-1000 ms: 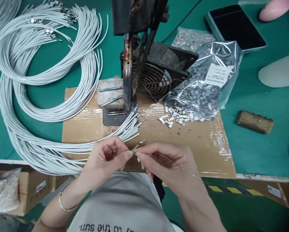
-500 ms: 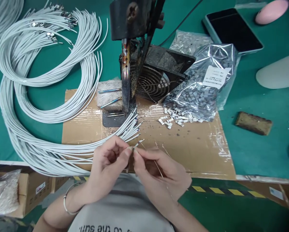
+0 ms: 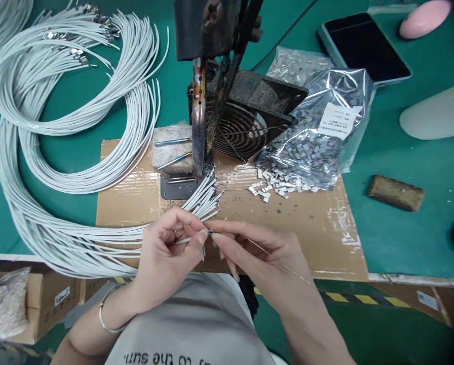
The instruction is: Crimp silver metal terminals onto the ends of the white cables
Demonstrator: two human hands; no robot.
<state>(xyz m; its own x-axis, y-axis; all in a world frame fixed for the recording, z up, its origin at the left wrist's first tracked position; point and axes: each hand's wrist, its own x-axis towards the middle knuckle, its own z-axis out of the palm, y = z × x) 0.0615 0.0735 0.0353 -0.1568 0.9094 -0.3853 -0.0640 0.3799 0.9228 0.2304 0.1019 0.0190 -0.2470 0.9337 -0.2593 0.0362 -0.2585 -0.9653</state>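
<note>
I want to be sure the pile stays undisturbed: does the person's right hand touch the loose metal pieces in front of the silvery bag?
Apart. The head view shows a strip of cardboard between the right hand and the metal pieces.

Close head view, forward-down over hands (image 3: 169,261)

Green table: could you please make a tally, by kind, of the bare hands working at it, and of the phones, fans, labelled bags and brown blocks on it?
Hands: 2
Phone: 1
Fan: 1
Labelled bag: 1
Brown block: 1
Total: 6
</note>
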